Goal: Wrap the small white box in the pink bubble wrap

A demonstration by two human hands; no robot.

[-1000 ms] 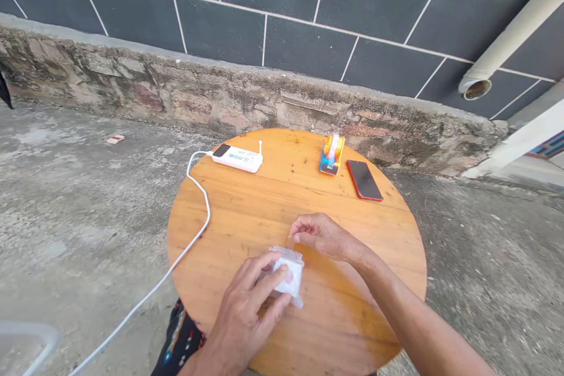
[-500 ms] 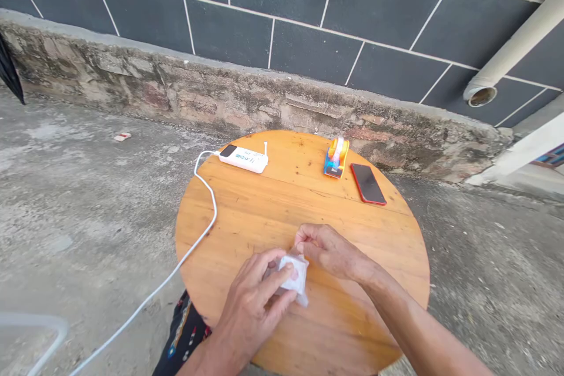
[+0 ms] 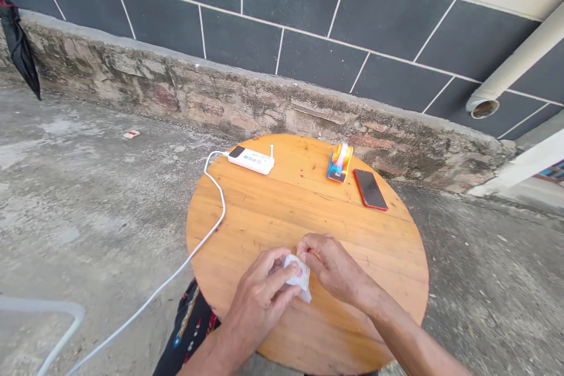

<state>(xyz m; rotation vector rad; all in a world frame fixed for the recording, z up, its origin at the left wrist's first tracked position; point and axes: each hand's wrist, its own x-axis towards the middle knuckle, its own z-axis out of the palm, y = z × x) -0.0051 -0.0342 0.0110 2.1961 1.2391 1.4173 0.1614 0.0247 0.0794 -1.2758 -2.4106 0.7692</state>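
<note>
A small white packet in clear plastic wrap (image 3: 298,273) is above the near half of the round wooden table (image 3: 255,211). My left hand (image 3: 264,291) grips it from the left, thumb across its top and fingers around the side. The fingertips of my right hand (image 3: 328,261) are pinched together at the packet's upper right corner, on its plastic wrap. How much of the wrap lies between those fingertips is too small to tell.
At the table's far side are a white power strip (image 3: 251,160) with a white cable (image 3: 176,270), a yellow and blue tape dispenser (image 3: 339,163) and a red-edged phone (image 3: 371,190). A black umbrella (image 3: 22,53) leans against the wall. A pipe (image 3: 506,73) juts out at right.
The view has shifted a little, so more of the umbrella shows at left. My left hand still holds the packet, and my right fingertips remain pinched at its corner.
</note>
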